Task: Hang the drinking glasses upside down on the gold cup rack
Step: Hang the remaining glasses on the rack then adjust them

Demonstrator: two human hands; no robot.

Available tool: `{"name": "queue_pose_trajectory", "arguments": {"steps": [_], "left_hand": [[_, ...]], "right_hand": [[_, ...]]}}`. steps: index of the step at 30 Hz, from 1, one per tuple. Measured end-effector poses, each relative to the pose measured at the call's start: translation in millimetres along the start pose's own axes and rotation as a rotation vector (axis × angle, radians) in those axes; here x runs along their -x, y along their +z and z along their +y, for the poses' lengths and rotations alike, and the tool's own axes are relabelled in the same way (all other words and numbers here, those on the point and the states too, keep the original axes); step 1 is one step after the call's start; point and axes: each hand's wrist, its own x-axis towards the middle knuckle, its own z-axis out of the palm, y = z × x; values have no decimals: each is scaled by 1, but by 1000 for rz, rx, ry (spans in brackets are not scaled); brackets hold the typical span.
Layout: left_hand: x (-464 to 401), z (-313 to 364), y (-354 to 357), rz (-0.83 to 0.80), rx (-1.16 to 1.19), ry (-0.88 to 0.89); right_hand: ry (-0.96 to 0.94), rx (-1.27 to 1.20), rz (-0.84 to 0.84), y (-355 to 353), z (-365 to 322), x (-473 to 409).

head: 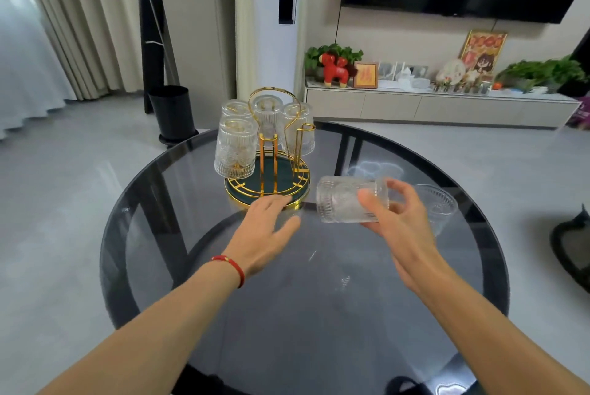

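- Right now the right hand (394, 219) grips a ribbed glass (349, 199) on its side, fingers wrapped round its base end, long axis running left-right, mouth pointing left toward the gold rack (271, 145).
- The left hand (265, 230) is spread flat, fingertips touching the rack's near rim, holding nothing.
- Four glasses already hang inverted; free pegs (300, 139) stand on the rack's right, far-left of the held glass.
- Another glass (439, 206) waits on the surface (223, 314), behind the right hand.
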Motion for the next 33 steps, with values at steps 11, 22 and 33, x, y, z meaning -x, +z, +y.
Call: {"name": "queue_pose_trajectory", "arguments": {"steps": [11, 22, 33], "left_hand": [[0, -23, 35, 107, -517, 5], [-2, -28, 40, 79, -516, -13], [-2, -26, 40, 55, -530, -17]], "right_hand": [[-136, 164, 180, 34, -47, -68], [-331, 411, 220, 60, -93, -91], [-366, 384, 161, 91, -93, -95]]}}
